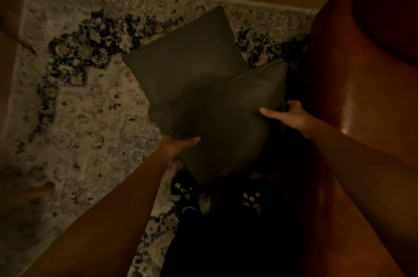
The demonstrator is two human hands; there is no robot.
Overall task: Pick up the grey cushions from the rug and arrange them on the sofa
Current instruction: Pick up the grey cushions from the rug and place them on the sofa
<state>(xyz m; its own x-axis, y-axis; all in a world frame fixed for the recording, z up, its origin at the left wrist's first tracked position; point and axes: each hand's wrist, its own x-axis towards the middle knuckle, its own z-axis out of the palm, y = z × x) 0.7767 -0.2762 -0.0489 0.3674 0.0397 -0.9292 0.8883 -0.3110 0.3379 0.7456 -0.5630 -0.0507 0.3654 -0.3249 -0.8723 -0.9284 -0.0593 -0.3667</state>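
So two grey cushions are seen: the near cushion [226, 118] is gripped at its edges by both hands, left [174, 147] and right [291, 116], fingers clamped on, overlapping the far cushion [185, 57] on the rug [74, 95], beside one sofa [352, 86].

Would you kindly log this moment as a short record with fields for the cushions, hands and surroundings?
near cushion: gripped at both sides, overlaps the far one
far cushion: lying on the rug, untouched
left hand: holding near cushion's lower left edge
right hand: holding its right edge
sofa: orange-brown, right of the cushions
lighting: dim
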